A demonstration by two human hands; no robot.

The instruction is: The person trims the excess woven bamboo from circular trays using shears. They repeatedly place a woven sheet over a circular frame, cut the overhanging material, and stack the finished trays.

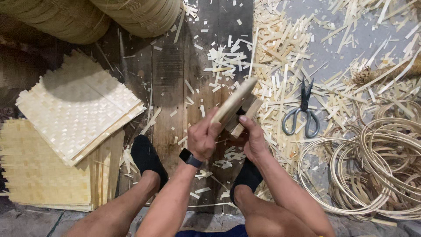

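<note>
Two hands | left hand [204, 139], right hand [253, 139] grasping wooden block [235, 107] | possibly layered

— What are the hands doing at the centre of the frame?
— The left hand [205, 138], with a dark watch [190, 158] on its wrist, and the right hand [253, 139] both grip a tilted wooden form [235, 104] over the plank floor [169, 79].
— And around them?
— Stacked woven bamboo mats [76, 105] at the left, scissors [302, 115] lying open among bamboo offcuts [276, 48] to the right, and coiled bamboo hoops [372, 162] at the lower right. Two feet in black shoes [148, 157] rest below the hands.
</note>
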